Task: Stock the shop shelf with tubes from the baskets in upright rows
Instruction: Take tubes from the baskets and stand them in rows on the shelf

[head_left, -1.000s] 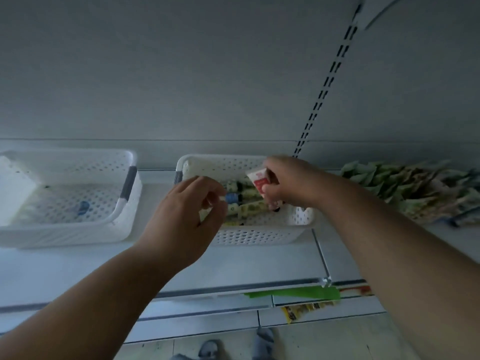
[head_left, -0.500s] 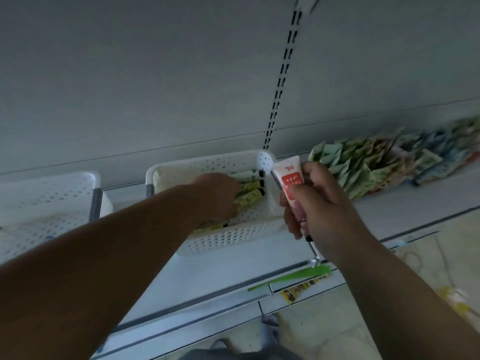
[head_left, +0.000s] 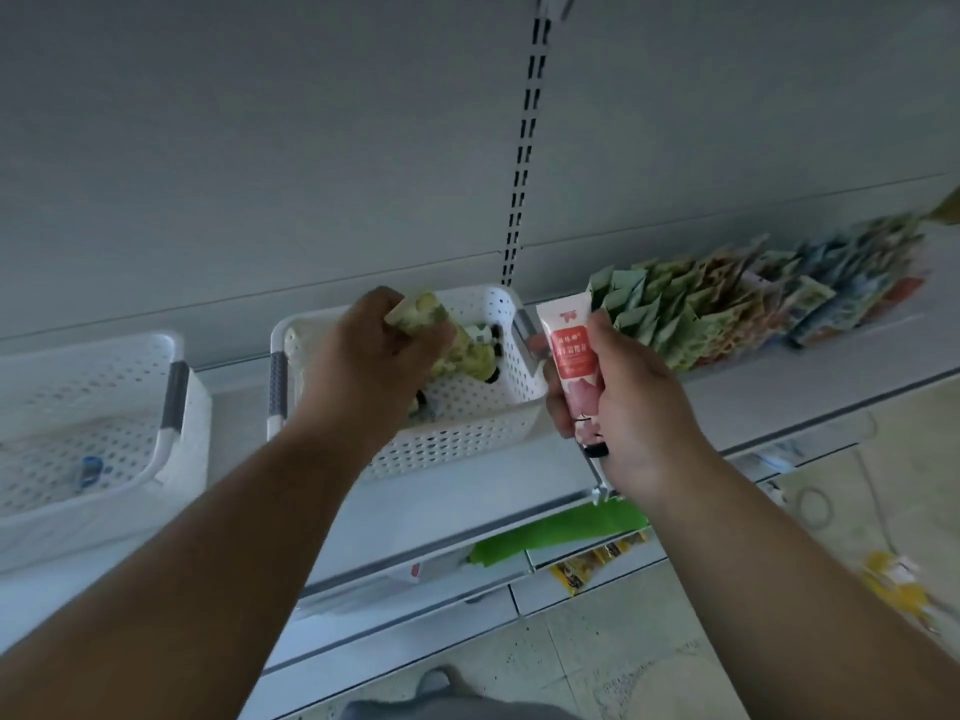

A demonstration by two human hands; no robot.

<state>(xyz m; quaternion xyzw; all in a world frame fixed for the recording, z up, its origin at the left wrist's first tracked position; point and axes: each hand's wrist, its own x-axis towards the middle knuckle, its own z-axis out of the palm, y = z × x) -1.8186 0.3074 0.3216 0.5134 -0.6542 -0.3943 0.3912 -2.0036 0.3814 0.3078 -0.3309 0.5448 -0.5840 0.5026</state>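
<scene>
far L: white basket, nearly bare | mid basket w/ a few tubes lying flat | L hand over it, fingers clamped on green tube | R hand grips red tube upright, just R of basket | far R: sachets on shelf

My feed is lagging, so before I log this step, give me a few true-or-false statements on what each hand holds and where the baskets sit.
1. The right hand holds a red and white tube. True.
2. That tube's black cap points up. False: the cap is at the bottom, the flat crimped end up.
3. The left hand is empty. False: it grips a green and yellow patterned tube above the white perforated plastic basket.
4. A second white perforated basket sits on the shelf left of the first. True.
5. Flat green packets are stacked right of the basket. True.
</scene>
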